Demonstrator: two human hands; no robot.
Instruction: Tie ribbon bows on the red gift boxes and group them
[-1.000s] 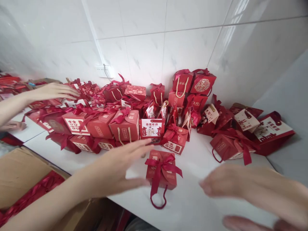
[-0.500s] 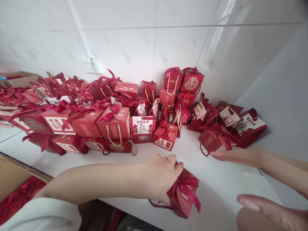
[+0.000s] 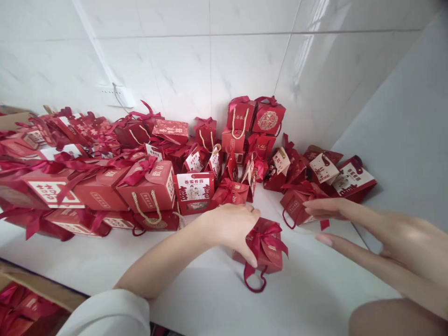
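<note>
White tiled wall (image 3: 245, 60) meets a white counter (image 3: 196, 298) in a corner, seen from a head camera looking down. A wall socket (image 3: 117, 93) is set at ten o'clock. Along the wall, from nine o'clock round to two o'clock, a pile of boxes (image 3: 150, 186) is heaped, all red, with ribbons and cord handles. A cardboard carton (image 3: 31, 289) is glimpsed at eight o'clock, below the counter edge.

Apart from the pile, just past centre towards five o'clock, a small red gift box (image 3: 269, 254) is set on the counter. It is topped by a ribbon bow (image 3: 266, 233), and a cord loop (image 3: 255, 282) is draped from its near side. The left hand (image 3: 233, 228), reached in from a white sleeve (image 3: 112, 312) at seven o'clock, is closed over the box's left side, fingers laid across the top and thumb pressed down the near face.

The right hand (image 3: 364, 224) is extended from four o'clock, spread flat and holding nothing. Its fingertips are placed just beside a small red bag (image 3: 296, 207); whether they touch it cannot be told.

The gift box is judged light and made of thin card, easily dented if squeezed. The satin bow would likely be slippery and could be pulled loose, so the side walls or the cord loop are judged the safer places to be gripped.
</note>
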